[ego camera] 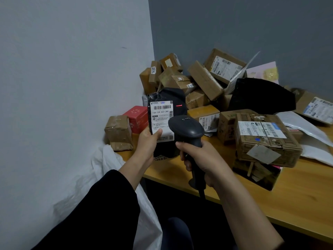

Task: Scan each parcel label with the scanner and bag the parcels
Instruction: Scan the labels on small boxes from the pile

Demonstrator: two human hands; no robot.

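My left hand (148,144) grips a black soft parcel (173,98) upright, thumb pressed on its white label (162,112). My right hand (200,157) grips the handle of a dark grey barcode scanner (186,128), whose head points at the label from just in front of it. A short red scan line glows on the black wrap just right of the label's barcode. A white woven bag (115,170) hangs open below my left forearm, between the wall and the table edge.
A heap of cardboard parcels (203,82) fills the corner of the wooden table (297,192). A large taped box (264,139) sits at right, a black poly bag (259,96) behind it, a red box (137,118) at left, white mailers (313,141) far right.
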